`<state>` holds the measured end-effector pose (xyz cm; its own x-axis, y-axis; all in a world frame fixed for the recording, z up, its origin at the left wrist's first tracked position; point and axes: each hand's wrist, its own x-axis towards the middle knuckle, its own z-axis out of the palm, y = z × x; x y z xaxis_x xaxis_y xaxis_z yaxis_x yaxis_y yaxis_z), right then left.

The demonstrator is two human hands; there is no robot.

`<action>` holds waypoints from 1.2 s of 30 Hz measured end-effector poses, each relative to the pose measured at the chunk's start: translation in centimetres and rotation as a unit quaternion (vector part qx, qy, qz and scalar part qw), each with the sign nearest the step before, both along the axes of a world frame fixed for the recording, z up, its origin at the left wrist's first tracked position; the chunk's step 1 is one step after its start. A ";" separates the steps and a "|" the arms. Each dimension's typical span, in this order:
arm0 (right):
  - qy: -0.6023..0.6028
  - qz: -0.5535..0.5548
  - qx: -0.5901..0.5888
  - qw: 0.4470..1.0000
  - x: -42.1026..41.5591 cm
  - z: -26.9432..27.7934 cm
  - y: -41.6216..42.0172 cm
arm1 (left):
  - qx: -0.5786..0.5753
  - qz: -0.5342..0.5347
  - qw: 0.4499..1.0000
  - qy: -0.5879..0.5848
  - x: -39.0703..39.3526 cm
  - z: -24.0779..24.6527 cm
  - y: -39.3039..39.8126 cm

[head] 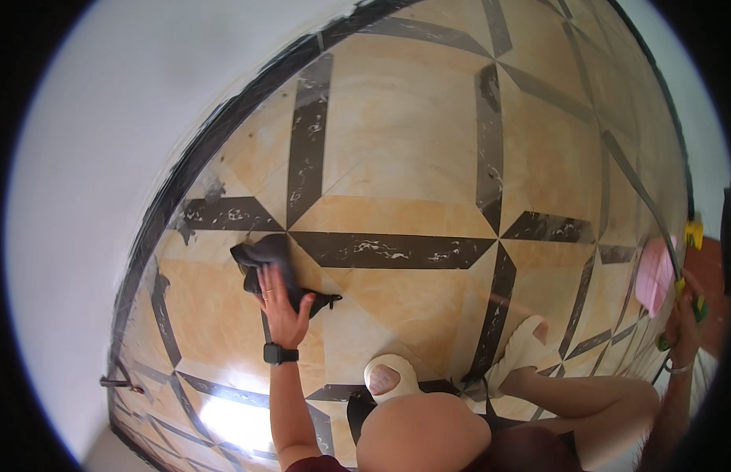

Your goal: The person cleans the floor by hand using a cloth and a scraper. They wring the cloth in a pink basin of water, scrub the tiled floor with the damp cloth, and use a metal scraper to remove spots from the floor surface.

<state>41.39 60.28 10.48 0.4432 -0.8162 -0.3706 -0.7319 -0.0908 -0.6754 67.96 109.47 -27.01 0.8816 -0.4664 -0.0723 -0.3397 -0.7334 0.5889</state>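
My left hand [283,310], with a black watch at the wrist, lies flat over a crumpled dark cloth [286,265] and holds it against the patterned tile floor [395,141]. Its fingers point away from me and the thumb is apart. At the far right, my right hand [686,318], with a bangle at the wrist, is closed around a thin dark hose or rod [643,189] that has yellow and green parts near the hand. Just beside that hand stands a pink plastic basin or tub [654,277].
My bent knees and feet in cream slippers [395,377] are at the lower middle and right. A white wall with a black skirting [182,159] curves along the left. Grey smudges mark the floor near it. A small metal fitting [120,383] juts out at lower left. A yellow object [693,234] is at the right.
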 end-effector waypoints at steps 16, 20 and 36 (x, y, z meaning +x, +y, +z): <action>-0.230 -0.346 0.014 0.910 -11.7 -14.4 0.5 | -0.118 -0.245 0.958 -0.096 0.9 -3.9 -52.7; -0.264 -0.381 0.026 0.885 -14.0 -16.7 0.7 | -0.401 -0.118 0.895 0.157 -5.9 1.4 -56.3; -0.265 -0.383 0.169 0.869 -9.9 -22.5 -8.0 | 0.069 0.276 0.929 -0.236 7.9 -4.5 -14.6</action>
